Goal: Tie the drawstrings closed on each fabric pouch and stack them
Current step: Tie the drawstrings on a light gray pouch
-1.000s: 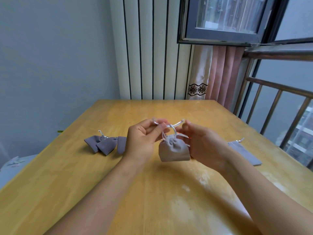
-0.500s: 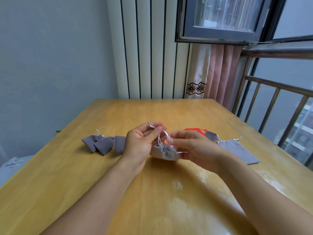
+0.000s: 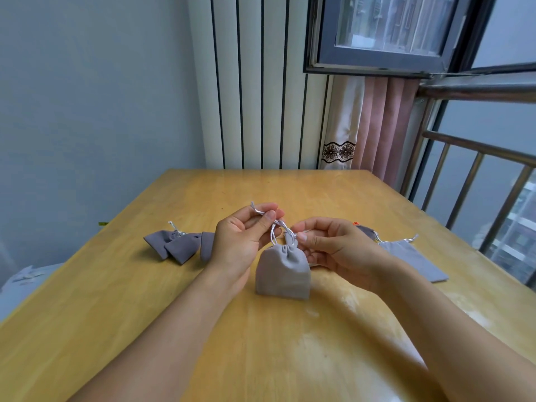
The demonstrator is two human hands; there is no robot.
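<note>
1. Left hand (image 3: 236, 242): thumb and forefinger pinch the white drawstring (image 3: 277, 227), loose cord end poking out up-left of the fingertips; other fingers curled behind.
2. Right hand (image 3: 333, 248): thumb and forefinger pinch the cord just beside the pouch neck; remaining fingers curled under, behind the pouch.
3. Cord strands cross between the two hands, right above the neck. Can't tell whether a knot is formed.
4. Grey pouch (image 3: 282, 271) hangs from the cord between the hands, neck gathered shut, bottom edge at or just above the wooden table (image 3: 116, 314); contact unclear. Contents not visible.
5. Left of the left hand: tied grey pouches (image 3: 174, 248) lying on the table, overlapping, necks cinched; one partly hidden behind the left wrist. Contents not visible.
6. Right, behind the right hand: flat grey pouch (image 3: 412, 259) lying on the table with cord ends out at its top; a second grey one partly hidden beside it, with a small red-orange bit (image 3: 355, 224) showing at the knuckles.
</note>
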